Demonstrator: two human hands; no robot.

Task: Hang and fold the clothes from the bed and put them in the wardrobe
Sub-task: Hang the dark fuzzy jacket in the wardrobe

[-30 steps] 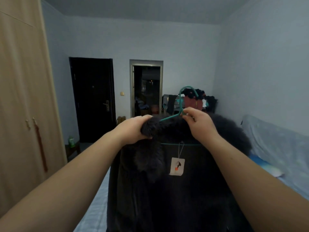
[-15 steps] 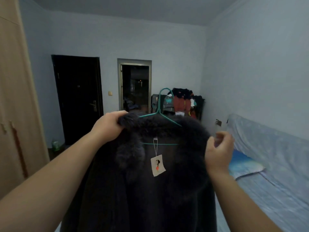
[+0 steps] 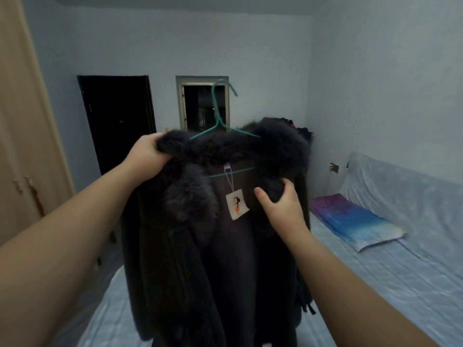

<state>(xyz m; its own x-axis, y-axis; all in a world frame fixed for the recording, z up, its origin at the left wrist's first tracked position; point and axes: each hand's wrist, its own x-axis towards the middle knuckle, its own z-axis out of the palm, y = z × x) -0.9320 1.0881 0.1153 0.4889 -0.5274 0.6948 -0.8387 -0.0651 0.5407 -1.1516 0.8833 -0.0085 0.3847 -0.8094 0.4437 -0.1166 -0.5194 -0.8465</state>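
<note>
The fur collar (image 3: 225, 149) is gripped at its left end by the left hand (image 3: 147, 154); the right lapel is pinched between thumb and fingers of the right hand (image 3: 280, 204). The dark coat (image 3: 213, 246) is held above the bed (image 3: 375, 284), already seated on the green hanger (image 3: 220, 121). Carrying to the closed wardrobe (image 3: 25, 146) appears to be left.

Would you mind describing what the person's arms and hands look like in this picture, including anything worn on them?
Both forearms are bare as far as the frame shows: no sleeves or cuffs are visible. The left hand and the right hand carry no gloves, and no rings, watch or bracelets can be made out in the dim light.
</note>
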